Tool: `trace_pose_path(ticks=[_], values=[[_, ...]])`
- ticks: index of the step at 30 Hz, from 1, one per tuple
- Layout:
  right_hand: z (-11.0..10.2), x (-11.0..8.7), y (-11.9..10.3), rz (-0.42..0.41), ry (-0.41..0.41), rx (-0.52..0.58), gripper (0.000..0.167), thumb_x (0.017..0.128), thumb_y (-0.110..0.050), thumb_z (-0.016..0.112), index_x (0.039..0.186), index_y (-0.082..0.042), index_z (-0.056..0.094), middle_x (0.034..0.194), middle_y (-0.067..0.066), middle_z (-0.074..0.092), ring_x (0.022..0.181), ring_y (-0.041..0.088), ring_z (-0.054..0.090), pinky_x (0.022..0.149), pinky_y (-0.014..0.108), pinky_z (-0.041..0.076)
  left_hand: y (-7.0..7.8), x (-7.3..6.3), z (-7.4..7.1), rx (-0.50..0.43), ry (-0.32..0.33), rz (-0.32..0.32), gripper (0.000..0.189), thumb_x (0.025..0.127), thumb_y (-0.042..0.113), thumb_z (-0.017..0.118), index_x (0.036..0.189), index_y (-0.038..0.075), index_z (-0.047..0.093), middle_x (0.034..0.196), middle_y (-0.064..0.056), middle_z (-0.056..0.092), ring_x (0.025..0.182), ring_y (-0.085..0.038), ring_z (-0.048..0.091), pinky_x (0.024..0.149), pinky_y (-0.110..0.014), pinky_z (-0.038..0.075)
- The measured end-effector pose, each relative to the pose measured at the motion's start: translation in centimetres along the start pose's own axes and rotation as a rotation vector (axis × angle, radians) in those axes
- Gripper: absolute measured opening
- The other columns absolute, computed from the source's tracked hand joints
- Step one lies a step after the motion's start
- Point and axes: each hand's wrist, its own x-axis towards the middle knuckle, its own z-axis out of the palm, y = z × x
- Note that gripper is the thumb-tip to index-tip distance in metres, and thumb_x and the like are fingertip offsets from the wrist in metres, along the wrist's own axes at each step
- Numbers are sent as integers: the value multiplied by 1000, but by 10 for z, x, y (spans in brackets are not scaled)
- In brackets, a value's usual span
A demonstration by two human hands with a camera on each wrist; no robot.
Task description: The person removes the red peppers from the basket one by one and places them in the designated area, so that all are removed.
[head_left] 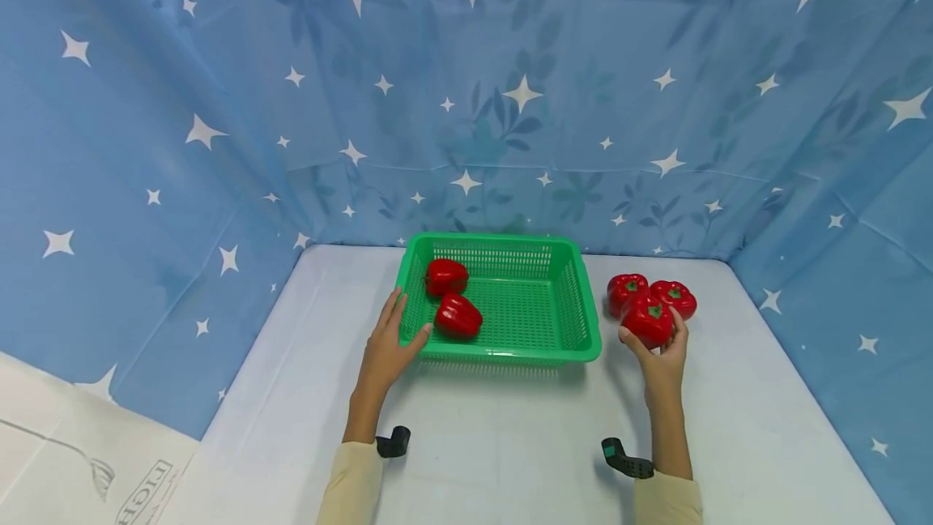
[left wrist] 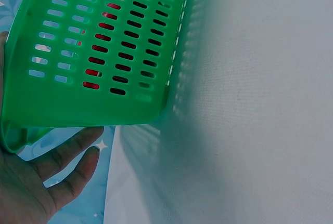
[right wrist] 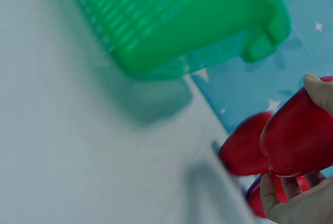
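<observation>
My right hand (head_left: 665, 359) grips a red bell pepper (head_left: 647, 321), thumb on one side and fingers on the other. In the right wrist view the gripped bell pepper (right wrist: 302, 135) appears raised off the table. Right behind it sit two more red bell peppers, one at the left (head_left: 625, 292) and one at the right (head_left: 675, 298). A green plastic basket (head_left: 503, 353) holds two red bell peppers at its left side, one farther back (head_left: 446, 276) and one nearer (head_left: 457, 316). At the basket's front left corner rests my left hand (head_left: 385, 355), fingers extended along the outside.
The white table (head_left: 481, 444) carries the basket at its back middle. A blue star-patterned curtain (head_left: 466, 104) stands behind and at both sides. Dark wrist devices sit on the left wrist (head_left: 394, 442) and right wrist (head_left: 627, 460). Printed cloth (head_left: 80, 460) lies at lower left.
</observation>
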Motion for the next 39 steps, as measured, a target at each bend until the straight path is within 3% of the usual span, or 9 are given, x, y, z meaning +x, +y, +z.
trace_pose_path(ticks=[11,20,28,39], values=[[-7,5,27,55,-27,-134,99,83,-24,79,156,-27,13,163,4,18,151,27,15,115,55,30,-2,0,1,-5,8,1,84,90,63,55,155,15,29,164,10,16,146,-29,32,109,-60,37],[-3,7,39,29,-64,-259,103,82,-19,79,157,-22,9,161,14,16,150,34,14,114,60,29,-3,-1,2,-1,2,-7,81,91,62,55,153,15,33,163,14,16,146,-28,33,109,-60,38],[2,8,42,-14,-51,-276,106,81,-20,81,157,-27,9,163,7,18,151,30,13,113,61,30,-2,0,2,-4,1,-6,81,91,62,54,153,16,33,163,15,15,147,-26,30,110,-59,37],[3,12,40,7,-57,-266,106,82,-21,80,158,-27,6,164,6,16,152,30,13,114,58,30,-1,0,1,-7,6,-6,80,91,62,54,153,15,34,163,14,16,147,-27,32,109,-59,37]])
